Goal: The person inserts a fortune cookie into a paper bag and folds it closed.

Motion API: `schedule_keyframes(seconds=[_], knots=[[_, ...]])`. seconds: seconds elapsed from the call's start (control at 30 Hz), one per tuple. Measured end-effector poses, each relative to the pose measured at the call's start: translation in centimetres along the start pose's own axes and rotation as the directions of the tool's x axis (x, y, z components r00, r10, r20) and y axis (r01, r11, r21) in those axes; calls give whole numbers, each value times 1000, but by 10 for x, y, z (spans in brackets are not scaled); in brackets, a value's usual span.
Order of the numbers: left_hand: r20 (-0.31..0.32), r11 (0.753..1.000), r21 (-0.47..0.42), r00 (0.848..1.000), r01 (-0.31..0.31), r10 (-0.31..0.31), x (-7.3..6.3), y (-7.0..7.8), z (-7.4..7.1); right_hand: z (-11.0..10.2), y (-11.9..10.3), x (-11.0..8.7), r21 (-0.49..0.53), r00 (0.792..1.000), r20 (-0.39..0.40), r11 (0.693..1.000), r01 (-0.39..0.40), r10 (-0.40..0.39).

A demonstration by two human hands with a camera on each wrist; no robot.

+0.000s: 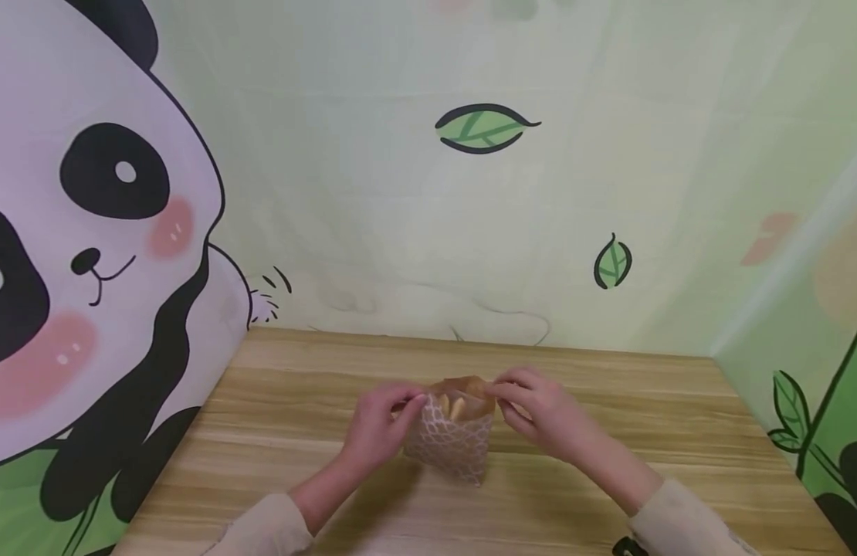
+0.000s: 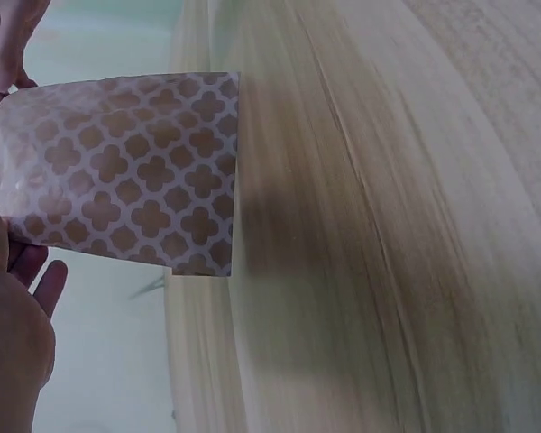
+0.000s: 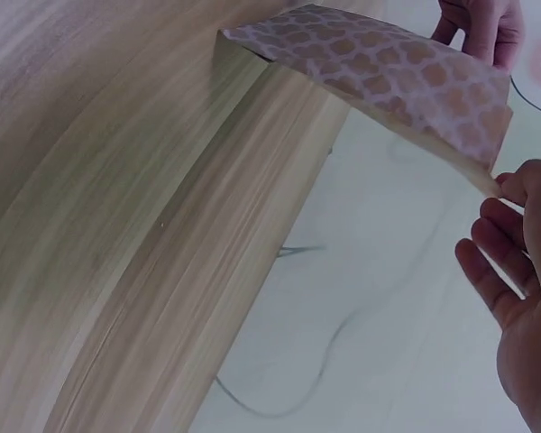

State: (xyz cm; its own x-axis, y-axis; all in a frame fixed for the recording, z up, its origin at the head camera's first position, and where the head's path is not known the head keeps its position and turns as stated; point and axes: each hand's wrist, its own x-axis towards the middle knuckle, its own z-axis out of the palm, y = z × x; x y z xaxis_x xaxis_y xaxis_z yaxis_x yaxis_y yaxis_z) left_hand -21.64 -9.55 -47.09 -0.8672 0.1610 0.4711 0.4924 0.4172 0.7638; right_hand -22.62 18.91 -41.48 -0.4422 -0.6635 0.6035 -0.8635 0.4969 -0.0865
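A brown paper bag (image 1: 449,444) with a white lattice pattern is held up over the wooden table between both hands. Its mouth gapes toward the head camera, and a few pale yellow, finger-like pieces (image 1: 457,409) show inside. The left hand (image 1: 380,423) pinches the bag's left top edge between thumb and fingers. At the opposite top corner, the right hand (image 1: 540,409) pinches the rim, its other fingers loosely bent, as the right wrist view also shows. Quatrefoil shapes cover the bag's side in the left wrist view, where its bottom edge hangs close over the tabletop.
The wooden table (image 1: 296,401) runs back to a pale green printed cloth wall (image 1: 373,193) with leaves and a large panda (image 1: 102,255) at left. A small black object (image 1: 630,547) lies at the front edge beside the right sleeve (image 1: 685,521).
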Motion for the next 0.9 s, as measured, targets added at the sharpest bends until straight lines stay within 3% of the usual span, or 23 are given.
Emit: schedule_keyframes(seconds=[0.2, 0.4, 0.6, 0.9], knots=[[-6, 999, -17, 999, 35, -35, -4, 2, 3, -1, -12, -5, 35, 975, 146, 984, -174, 167], [7, 999, -9, 999, 52, -52, -5, 4, 6, 5, -16, -9, 93, 945, 196, 955, -283, 261], [7, 997, -12, 997, 79, -79, -7, 5, 5, 12, -16, -10, 135, 945, 190, 946, -295, 267], [10, 998, 39, 999, 52, -53, -9, 7, 3, 16, -20, -6, 145, 948, 181, 947, -288, 261]])
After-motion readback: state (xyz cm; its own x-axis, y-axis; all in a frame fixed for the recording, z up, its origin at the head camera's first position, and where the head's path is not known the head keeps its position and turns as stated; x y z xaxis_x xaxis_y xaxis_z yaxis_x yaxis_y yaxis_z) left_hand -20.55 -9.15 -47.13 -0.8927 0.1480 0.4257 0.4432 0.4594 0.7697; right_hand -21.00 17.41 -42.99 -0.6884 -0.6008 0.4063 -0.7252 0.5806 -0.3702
